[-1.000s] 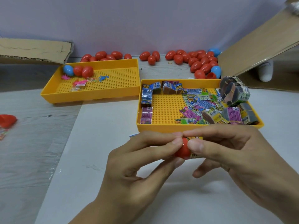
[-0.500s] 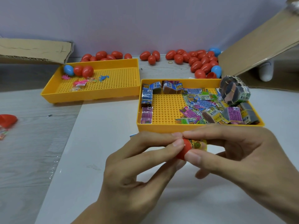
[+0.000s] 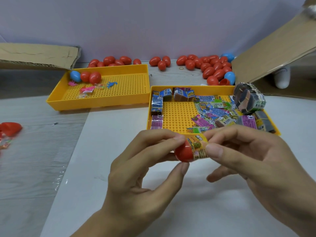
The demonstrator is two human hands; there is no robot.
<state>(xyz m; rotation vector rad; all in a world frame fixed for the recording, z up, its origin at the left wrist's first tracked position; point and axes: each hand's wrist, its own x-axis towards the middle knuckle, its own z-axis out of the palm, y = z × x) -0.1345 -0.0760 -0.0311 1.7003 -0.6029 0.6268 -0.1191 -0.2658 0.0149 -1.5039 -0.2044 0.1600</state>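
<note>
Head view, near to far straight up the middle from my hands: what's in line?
Left hand and right hand, pinching the red egg and its label → yellow tray holding printed slips → three loose eggs → wall.

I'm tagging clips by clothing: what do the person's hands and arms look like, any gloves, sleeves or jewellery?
Both the left hand and the right hand are bare: no gloves, rings or bracelets show. The left forearm carries no watch or sleeve, nor does what shows of the right wrist. The fingernails are short and unpainted.
</note>
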